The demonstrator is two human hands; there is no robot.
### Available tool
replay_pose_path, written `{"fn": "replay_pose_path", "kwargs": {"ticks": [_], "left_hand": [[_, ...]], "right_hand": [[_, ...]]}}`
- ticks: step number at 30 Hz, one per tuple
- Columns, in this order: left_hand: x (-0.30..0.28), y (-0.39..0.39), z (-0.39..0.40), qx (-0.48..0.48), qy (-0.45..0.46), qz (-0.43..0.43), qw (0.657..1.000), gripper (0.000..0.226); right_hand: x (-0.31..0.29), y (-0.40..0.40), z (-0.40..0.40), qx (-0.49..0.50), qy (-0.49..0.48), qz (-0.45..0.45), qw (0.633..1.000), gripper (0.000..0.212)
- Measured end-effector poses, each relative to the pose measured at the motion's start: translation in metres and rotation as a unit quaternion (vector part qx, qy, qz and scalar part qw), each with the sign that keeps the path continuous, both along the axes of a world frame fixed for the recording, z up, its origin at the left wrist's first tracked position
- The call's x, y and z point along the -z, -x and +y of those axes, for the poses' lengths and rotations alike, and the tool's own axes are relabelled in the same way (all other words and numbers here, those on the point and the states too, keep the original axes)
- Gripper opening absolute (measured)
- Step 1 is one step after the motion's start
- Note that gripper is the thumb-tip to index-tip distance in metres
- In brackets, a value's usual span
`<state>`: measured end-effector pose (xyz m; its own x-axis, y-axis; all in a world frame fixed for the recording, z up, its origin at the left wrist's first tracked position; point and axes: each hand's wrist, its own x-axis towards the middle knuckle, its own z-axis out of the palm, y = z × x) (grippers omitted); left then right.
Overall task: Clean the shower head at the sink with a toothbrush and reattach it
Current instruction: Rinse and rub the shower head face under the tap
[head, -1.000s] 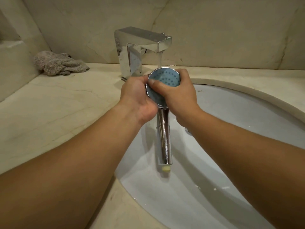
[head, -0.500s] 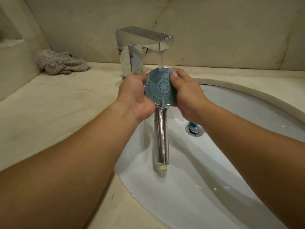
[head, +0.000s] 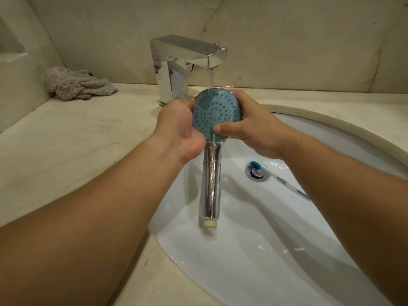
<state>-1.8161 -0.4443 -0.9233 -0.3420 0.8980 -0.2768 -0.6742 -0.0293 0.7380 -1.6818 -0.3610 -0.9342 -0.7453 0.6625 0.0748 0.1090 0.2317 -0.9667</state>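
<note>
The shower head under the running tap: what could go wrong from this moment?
1. The shower head is wet and only its rim is gripped by the left hand and right hand, so it could slip into the sink.
2. The toothbrush lies across the drain; water may pool.

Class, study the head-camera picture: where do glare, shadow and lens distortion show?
Head view: glare streaks the chrome faucet and the handle of the shower head; soft arm shadows cross the sink; the wide-angle lens bows the wall seams and counter edge; the focus looks sharp overall.
</note>
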Motion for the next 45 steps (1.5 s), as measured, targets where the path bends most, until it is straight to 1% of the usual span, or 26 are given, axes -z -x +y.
{"fn": "replay_pose_path", "kwargs": {"ticks": [3, 5, 7, 8, 9, 12, 14, 16, 18, 20, 23, 25, 28, 31, 33, 35, 36, 38, 39, 41, 45], "left_hand": [[-0.003, -0.006, -0.001, -0.002, 0.010, 0.009, 1.000, 0.045], [-0.002, -0.010, 0.000, -0.010, 0.010, 0.023, 1.000, 0.039], [-0.002, -0.009, 0.001, -0.023, 0.003, 0.029, 0.999, 0.037], [-0.002, -0.007, 0.001, -0.024, 0.000, 0.024, 0.999, 0.038], [-0.002, -0.005, 0.001, -0.020, -0.001, 0.018, 1.000, 0.039], [-0.003, -0.006, -0.002, 0.009, -0.001, 0.020, 1.000, 0.040], [-0.003, -0.011, -0.002, 0.015, -0.002, 0.039, 0.999, 0.040], [-0.003, -0.013, 0.000, -0.005, -0.004, 0.042, 0.999, 0.038], [-0.004, -0.010, 0.001, -0.029, -0.004, 0.034, 0.999, 0.036], [-0.005, -0.008, -0.001, -0.032, -0.004, 0.032, 0.999, 0.036], [-0.005, -0.007, -0.001, -0.032, 0.003, 0.037, 0.999, 0.035], [-0.004, -0.007, 0.000, -0.031, 0.003, 0.038, 0.999, 0.036], [-0.004, -0.006, -0.002, -0.039, 0.014, 0.057, 0.998, 0.036], [-0.004, -0.004, -0.004, -0.044, 0.022, 0.080, 0.996, 0.036], [-0.003, -0.003, -0.005, -0.025, 0.023, 0.151, 0.988, 0.032], [0.000, -0.003, -0.008, 0.020, 0.045, 0.262, 0.964, 0.027], [0.002, -0.004, -0.010, 0.041, 0.057, 0.294, 0.953, 0.031], [0.005, -0.005, -0.012, 0.055, 0.065, 0.293, 0.952, 0.038], [0.006, -0.004, -0.012, 0.053, 0.060, 0.284, 0.956, 0.038], [0.006, -0.004, -0.011, 0.046, 0.048, 0.279, 0.958, 0.036], [0.005, -0.003, -0.009, 0.048, 0.026, 0.285, 0.957, 0.024]], "right_hand": [[0.008, 0.010, -0.005, 0.064, 0.022, 0.022, 0.997, 0.080], [0.009, 0.017, -0.010, 0.121, -0.004, 0.003, 0.993, 0.087], [0.007, 0.021, -0.012, 0.151, -0.055, -0.025, 0.987, 0.093], [0.005, 0.021, -0.011, 0.139, -0.071, -0.032, 0.987, 0.097], [0.003, 0.020, -0.009, 0.107, -0.062, -0.031, 0.992, 0.099], [-0.004, 0.005, -0.002, -0.004, 0.059, -0.021, 0.998, 0.099], [-0.005, -0.002, 0.000, -0.019, 0.101, -0.020, 0.994, 0.097], [-0.003, 0.002, -0.002, 0.004, 0.090, -0.013, 0.996, 0.096], [-0.001, 0.010, -0.005, 0.036, 0.040, -0.024, 0.998, 0.097], [0.000, 0.017, -0.008, 0.056, -0.003, -0.050, 0.997, 0.097], [0.000, 0.017, -0.006, 0.043, -0.001, -0.065, 0.997, 0.093], [0.000, 0.009, -0.001, 0.010, 0.041, -0.047, 0.998, 0.091], [0.002, -0.003, 0.002, -0.037, 0.092, -0.004, 0.995, 0.081], [0.005, -0.008, 0.003, -0.021, 0.075, 0.017, 0.997, 0.075], [0.005, -0.008, 0.005, 0.003, 0.064, 0.029, 0.998, 0.066], [0.005, -0.009, 0.005, 0.013, 0.062, 0.037, 0.997, 0.055], [0.006, -0.009, 0.005, 0.017, 0.061, 0.040, 0.997, 0.049], [0.008, -0.006, 0.001, 0.035, 0.057, 0.048, 0.997, 0.037], [0.010, -0.004, -0.001, 0.043, 0.058, 0.054, 0.996, 0.035], [0.012, -0.003, -0.001, 0.049, 0.077, 0.069, 0.993, 0.036], [0.012, -0.006, 0.000, 0.016, 0.142, 0.093, 0.985, 0.047]]}}
